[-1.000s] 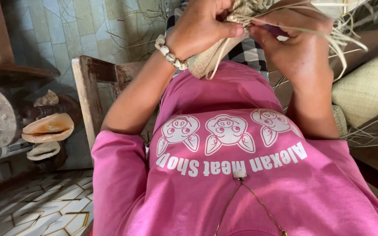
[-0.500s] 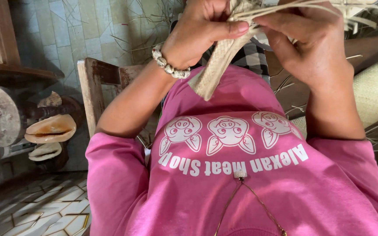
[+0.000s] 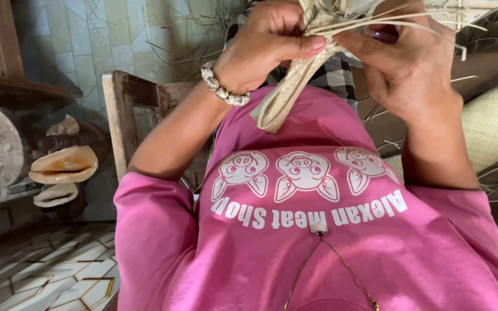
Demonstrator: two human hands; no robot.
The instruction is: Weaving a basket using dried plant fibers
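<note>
I see little free room up top: my left hand (image 3: pixel 272 43) and right hand (image 3: pixel 402 63) sit close together, both pressed on the bundle of dry leaf strips (image 3: pixel 295 86), whose loose ends fan out to the right and crowd that side. Below the hands, the gap between my forearms lies open over the pink shirt (image 3: pixel 318 242). To the left, a wooden chair back (image 3: pixel 123 115) stands just beside my left forearm, with big shells (image 3: pixel 63 165) beyond. To the right, a woven mat (image 3: pixel 494 124) blocks the way, I think; its edge is cut off.
</note>
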